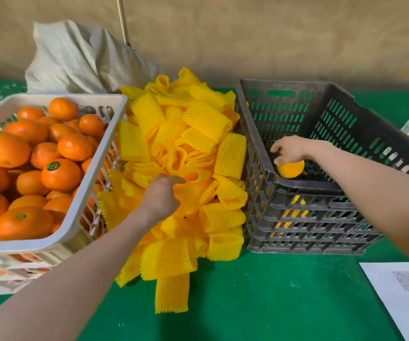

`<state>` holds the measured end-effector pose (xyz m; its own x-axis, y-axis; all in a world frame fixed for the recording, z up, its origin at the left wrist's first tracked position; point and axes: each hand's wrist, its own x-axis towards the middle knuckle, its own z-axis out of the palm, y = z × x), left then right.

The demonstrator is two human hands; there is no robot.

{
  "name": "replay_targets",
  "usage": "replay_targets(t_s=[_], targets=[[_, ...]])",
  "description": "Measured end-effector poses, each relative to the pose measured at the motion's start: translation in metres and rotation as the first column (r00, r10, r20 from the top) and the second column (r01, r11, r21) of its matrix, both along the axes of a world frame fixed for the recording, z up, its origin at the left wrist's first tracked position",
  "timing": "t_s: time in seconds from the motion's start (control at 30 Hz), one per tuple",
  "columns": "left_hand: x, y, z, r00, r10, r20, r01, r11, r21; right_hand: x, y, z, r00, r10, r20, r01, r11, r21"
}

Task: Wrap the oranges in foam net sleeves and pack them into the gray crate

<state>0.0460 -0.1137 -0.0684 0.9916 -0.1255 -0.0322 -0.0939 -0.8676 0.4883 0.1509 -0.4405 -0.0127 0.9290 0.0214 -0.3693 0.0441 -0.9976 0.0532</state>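
Oranges are heaped bare in the white crate at 9 o'clock, and one wrapped orange sits inside the gray crate at 3 o'clock, by its near left corner. Right hand is on top of it, fingers curved down touching the net, can't tell if they're actually gripping. Left hand is dug into the foam net sleeves piled dead centre, fingers curled round one of them. Paper sheet lies on the green table at 5 o'clock
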Motion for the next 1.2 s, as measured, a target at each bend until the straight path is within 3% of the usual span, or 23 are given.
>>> replay_targets(t_s=[0.07, 0.13, 0.23, 0.3, 0.4, 0.53, 0.7, 0.8, 0.93, 1.07, 1.13, 1.2], targets=[[-0.003, 0.001, 0.001, 0.997, 0.036, 0.075, -0.035, 0.999, -0.014, -0.003, 0.003, 0.014, 0.951, -0.014, 0.307, -0.024, 0.993, 0.117], [-0.006, 0.004, 0.007, 0.983, 0.103, 0.152, -0.085, 0.989, -0.125, -0.012, 0.014, 0.029, 0.815, -0.086, 0.574, -0.101, 0.953, 0.286], [-0.008, 0.009, 0.025, 0.955, 0.163, 0.25, -0.086, 0.953, -0.291, -0.042, 0.051, 0.053, 0.598, -0.17, 0.783, -0.335, 0.835, 0.437], [-0.01, 0.014, 0.042, 0.943, 0.185, 0.276, -0.066, 0.918, -0.39, -0.07, 0.086, 0.063, 0.588, -0.089, 0.804, -0.516, 0.724, 0.458], [-0.016, 0.02, 0.064, 0.946, 0.177, 0.272, -0.044, 0.9, -0.434, -0.111, 0.133, 0.065, 0.603, 0.236, 0.762, -0.721, 0.57, 0.394], [-0.023, 0.027, 0.086, 0.969, 0.134, 0.21, -0.035, 0.909, -0.416, -0.146, 0.178, 0.057, 0.498, 0.559, 0.663, -0.847, 0.478, 0.233], [-0.03, 0.04, 0.093, 0.992, 0.119, 0.051, -0.075, 0.848, -0.525, -0.152, 0.2, 0.059, 0.488, 0.538, 0.687, -0.82, 0.552, 0.151], [-0.036, 0.049, 0.1, 0.992, 0.119, 0.031, -0.077, 0.803, -0.592, -0.15, 0.207, 0.059, 0.476, 0.539, 0.696, -0.803, 0.589, 0.093], [-0.045, 0.063, 0.106, 0.995, 0.095, 0.033, -0.053, 0.776, -0.628, -0.154, 0.221, 0.061, 0.469, 0.529, 0.707, -0.822, 0.553, 0.132], [-0.051, 0.075, 0.11, 0.988, 0.149, 0.039, -0.088, 0.751, -0.655, -0.157, 0.244, 0.063, 0.382, 0.577, 0.722, -0.844, 0.536, 0.018], [-0.053, 0.088, 0.114, 0.986, 0.162, 0.038, -0.095, 0.736, -0.67, -0.157, 0.256, 0.063, 0.431, 0.546, 0.718, -0.849, 0.514, 0.118], [-0.053, 0.107, 0.116, 0.984, 0.172, 0.038, -0.091, 0.682, -0.726, -0.153, 0.265, 0.066, 0.556, 0.446, 0.702, -0.802, 0.51, 0.311]])
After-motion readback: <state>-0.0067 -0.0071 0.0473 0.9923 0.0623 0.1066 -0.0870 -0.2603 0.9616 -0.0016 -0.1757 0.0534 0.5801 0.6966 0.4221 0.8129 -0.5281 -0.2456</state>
